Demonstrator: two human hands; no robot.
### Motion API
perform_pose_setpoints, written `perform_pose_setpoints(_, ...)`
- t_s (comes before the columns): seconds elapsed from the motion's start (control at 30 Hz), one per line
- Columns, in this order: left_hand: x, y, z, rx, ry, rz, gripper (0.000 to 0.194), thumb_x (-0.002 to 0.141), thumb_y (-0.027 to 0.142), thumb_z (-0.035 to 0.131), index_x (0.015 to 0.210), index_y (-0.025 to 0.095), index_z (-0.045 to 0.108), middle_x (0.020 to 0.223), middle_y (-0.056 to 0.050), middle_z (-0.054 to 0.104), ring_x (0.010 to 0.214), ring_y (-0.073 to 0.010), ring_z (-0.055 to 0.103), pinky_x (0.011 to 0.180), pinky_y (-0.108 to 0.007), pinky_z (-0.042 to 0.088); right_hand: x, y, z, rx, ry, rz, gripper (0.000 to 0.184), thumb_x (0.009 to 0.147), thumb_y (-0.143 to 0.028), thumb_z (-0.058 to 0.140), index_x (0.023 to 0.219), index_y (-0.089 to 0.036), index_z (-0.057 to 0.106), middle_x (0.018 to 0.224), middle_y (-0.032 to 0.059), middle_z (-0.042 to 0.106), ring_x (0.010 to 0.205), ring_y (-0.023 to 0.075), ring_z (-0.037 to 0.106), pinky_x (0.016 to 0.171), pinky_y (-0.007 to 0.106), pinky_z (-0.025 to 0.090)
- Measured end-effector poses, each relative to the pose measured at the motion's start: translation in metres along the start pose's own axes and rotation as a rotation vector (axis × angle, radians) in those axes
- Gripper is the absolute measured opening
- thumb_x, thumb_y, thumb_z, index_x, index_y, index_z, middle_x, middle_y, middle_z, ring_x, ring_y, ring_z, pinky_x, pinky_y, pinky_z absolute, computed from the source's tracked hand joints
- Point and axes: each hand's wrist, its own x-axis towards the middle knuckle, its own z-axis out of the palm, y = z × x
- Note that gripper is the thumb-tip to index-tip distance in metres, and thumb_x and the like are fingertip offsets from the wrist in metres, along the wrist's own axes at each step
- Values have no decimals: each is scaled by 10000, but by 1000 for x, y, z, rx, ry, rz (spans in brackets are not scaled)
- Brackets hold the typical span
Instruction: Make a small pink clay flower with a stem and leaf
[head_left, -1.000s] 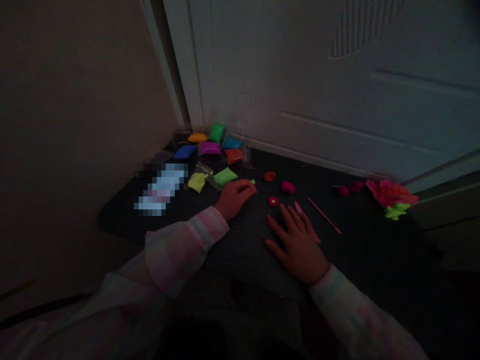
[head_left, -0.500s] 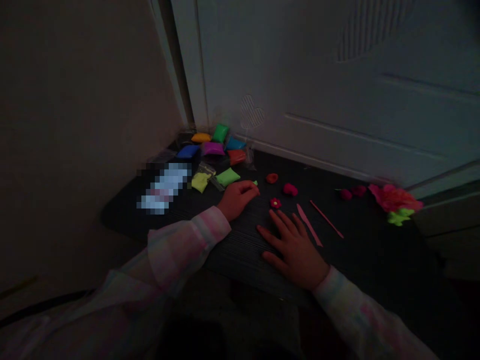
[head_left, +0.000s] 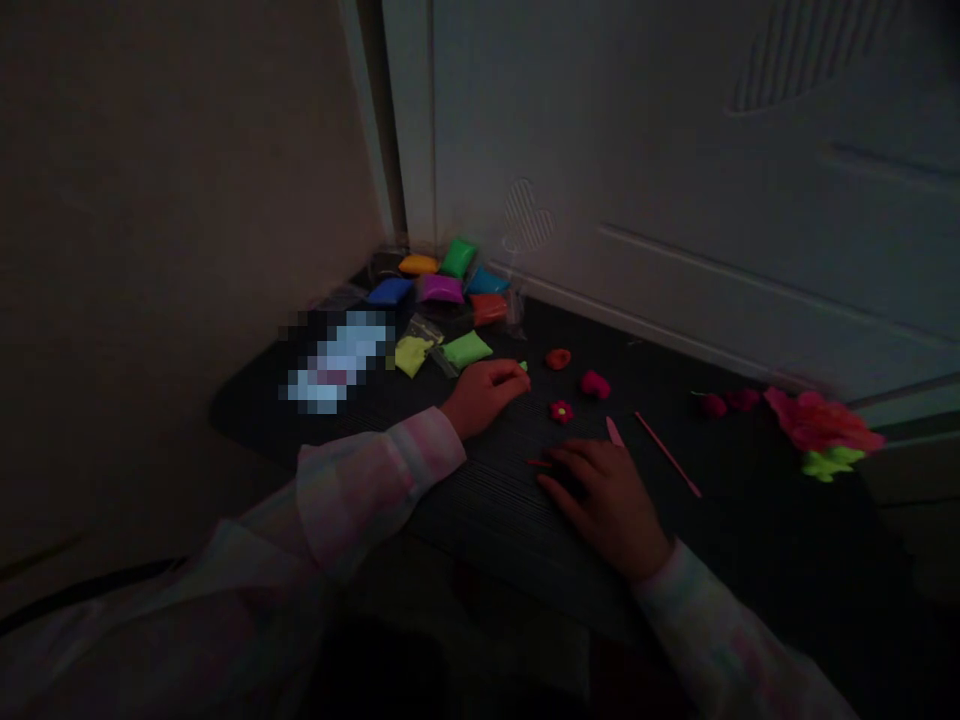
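Observation:
My left hand rests on the dark table with its fingers pinched together; what they hold, if anything, is hidden. A bit of light green clay shows just beyond these fingertips. My right hand is palm down, fingers bent and thumb apart. From under its fingertips a thin red clay strip sticks out to the left. Ahead of it lie a small red clay flower with a yellow centre, a crimson clay lump and a red clay piece. A pink plastic knife is partly covered by this hand.
A pink stick tool lies right of the knife. Several coloured clay packets cluster at the back left, near a pixelated bright object. Dark red balls and a pink flower lie right. A white panel stands behind.
My right hand has drawn its fingers back and bent them, uncovering the red strip and covering part of the knife. My left hand keeps its pinch. The view has shifted slightly.

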Motion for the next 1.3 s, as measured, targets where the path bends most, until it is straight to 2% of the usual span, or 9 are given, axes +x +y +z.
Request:
perform_pose_setpoints(0.33, 0, -1, 0, 8, 25, -14, 154, 700, 245, 483, 601, 150, 555, 494, 54, 424, 553, -90, 423, 579, -232, 340, 6, -12, -3, 13, -104, 118, 247, 809, -350, 429, 766, -171, 594, 760, 54, 577, 751, 176, 503, 689, 320, 387)
perform_pose_setpoints(0.47, 1, -2, -1, 2, 22, -13, 157, 706, 239, 475, 611, 147, 557, 479, 59, 398, 540, -88, 411, 577, -231, 335, 1, -15, -3, -44, -120, 69, 363, 796, -421, 425, 1006, -157, 558, 973, 105, 567, 910, 219, 492, 775, 365, 382)
perform_pose_setpoints(0.53, 1, -2, -2, -2, 20, -5, 156, 705, 241, 475, 611, 146, 555, 476, 60, 392, 534, -87, 406, 573, -230, 333, 0, -15, -3, -87, -147, -35, 437, 806, -439, 397, 1177, -217, 456, 1186, 116, 474, 1069, 248, 425, 860, 414, 340)
perform_pose_setpoints(0.63, 1, -3, -2, -7, 17, 4, 159, 706, 249, 477, 613, 144, 553, 475, 61, 387, 527, -85, 399, 568, -228, 329, -1, -13, -2, -164, -192, -99, 468, 815, -464, 356, 1241, -274, 384, 1345, 114, 314, 1217, 268, 279, 949, 475, 242)
perform_pose_setpoints(0.83, -1, 0, 0, -3, 17, 1, 164, 706, 256, 480, 607, 146, 552, 475, 60, 390, 520, -85, 393, 562, -229, 326, -1, -12, -3, -263, -192, -69, 517, 792, -496, 369, 1237, -236, 403, 1383, 130, 246, 1251, 300, 212, 976, 548, 135)
perform_pose_setpoints(0.93, -1, 0, 0, -8, 14, 3, 163, 705, 249, 479, 603, 145, 552, 470, 61, 386, 512, -83, 389, 558, -228, 326, -3, -13, -3, -260, -219, -122, 524, 787, -505, 370, 1257, -273, 363, 1383, 115, 253, 1265, 291, 186, 972, 551, 137)
perform_pose_setpoints(1.07, -1, 0, 0, 12, 17, 8, 160, 707, 246, 477, 607, 149, 557, 473, 58, 401, 522, -87, 405, 559, -227, 332, -3, -11, -3, -297, -181, -31, 498, 798, -481, 363, 1238, -249, 400, 1387, 127, 236, 1260, 306, 190, 975, 548, 130)
perform_pose_setpoints(1.2, -1, -2, 0, 15, 16, 13, 165, 707, 252, 475, 610, 149, 560, 479, 55, 411, 529, -87, 412, 559, -224, 334, -3, -12, -3, -254, -225, -115, 506, 795, -484, 367, 1259, -281, 359, 1396, 115, 217, 1265, 292, 183, 973, 547, 130)
perform_pose_setpoints(1.3, -1, -3, 0, 14, 11, 23, 169, 706, 260, 477, 611, 147, 559, 484, 56, 411, 528, -86, 408, 563, -226, 331, -2, -12, -3, -265, -201, -56, 490, 803, -485, 347, 1246, -279, 380, 1390, 122, 227, 1265, 295, 185, 972, 546, 133)
